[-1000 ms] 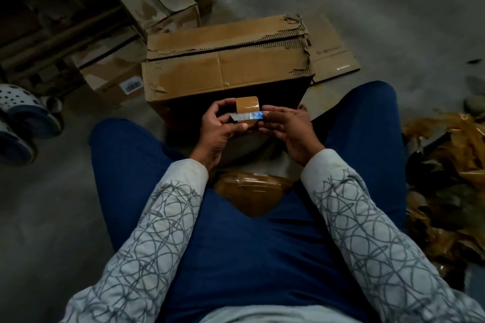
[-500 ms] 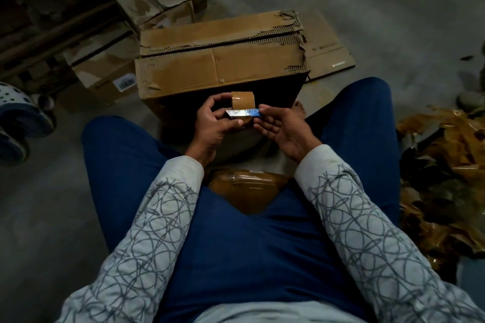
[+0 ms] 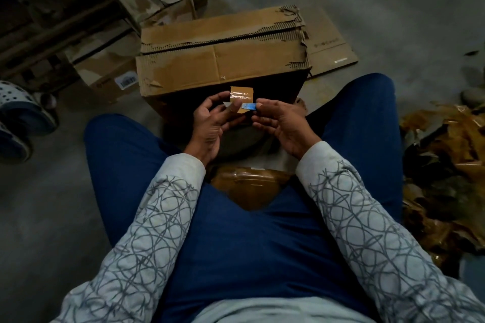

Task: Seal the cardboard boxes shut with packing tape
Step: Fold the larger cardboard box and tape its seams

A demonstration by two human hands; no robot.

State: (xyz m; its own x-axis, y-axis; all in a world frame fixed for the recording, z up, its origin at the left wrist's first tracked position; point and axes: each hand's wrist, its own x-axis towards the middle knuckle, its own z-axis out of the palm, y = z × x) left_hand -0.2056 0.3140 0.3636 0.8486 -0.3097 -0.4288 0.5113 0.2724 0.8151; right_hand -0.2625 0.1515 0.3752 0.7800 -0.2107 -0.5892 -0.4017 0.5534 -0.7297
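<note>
Pinching a short tape strip point(image 3: 241, 94), the left hand point(image 3: 214, 120) meets the right hand point(image 3: 279, 123), which pinches a blue cutter point(image 3: 249, 106) against it. Cardboard box point(image 3: 223, 57) just beyond the hands; tape roll point(image 3: 248, 189) in the lap.

The hands have drawn apart: a second ago they met over the blade point(image 3: 249, 106), and now a gap shows between them. The left hand point(image 3: 210, 123) has rolled palm-up and its fingers point(image 3: 214, 98) have loosened from their tight curl, with the thumb pressing the tape point(image 3: 241, 94) from the front. The right hand point(image 3: 278, 123) has also turned palm-up and pinches only the blade's blue end. The blade's silver tip now sticks out to the left of the left thumb. The tape's top edge looks more crumpled.
</note>
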